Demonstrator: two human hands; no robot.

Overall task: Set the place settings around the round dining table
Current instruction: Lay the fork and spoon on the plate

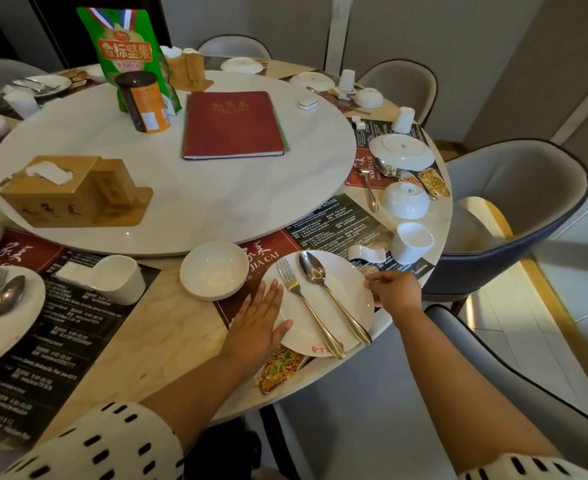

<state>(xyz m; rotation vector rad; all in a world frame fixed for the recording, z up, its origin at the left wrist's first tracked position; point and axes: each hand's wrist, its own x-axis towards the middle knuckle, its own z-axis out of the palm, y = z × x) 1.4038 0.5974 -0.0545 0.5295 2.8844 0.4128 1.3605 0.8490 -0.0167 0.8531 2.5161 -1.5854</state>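
Nearest the viewer, the left hand lies flat with fingers straight and together, palm pressed on the near-left rim of the dinner plate; it grips nothing. The right hand is at the plate's right rim, fingers curled, and appears to pinch that edge between thumb and fingers. The plate rests on a printed placemat close to the near edge of the marble worktop. A fork and a spoon lie loose and side by side across the plate, handles toward the viewer, their ends reaching past the plate's near rim. Assessment: glazed china, stiff, fairly heavy and breakable, with a slick surface; the cutlery is unsecured and would likely slide if the plate tips. Best held at opposite rims, kept level, or slid rather than lifted. Just left of the plate stands an empty white bowl. Beyond the plate to the right are a white spoon rest and a white cup. Further beyond the plate lies the round turntable, which carries a red menu.
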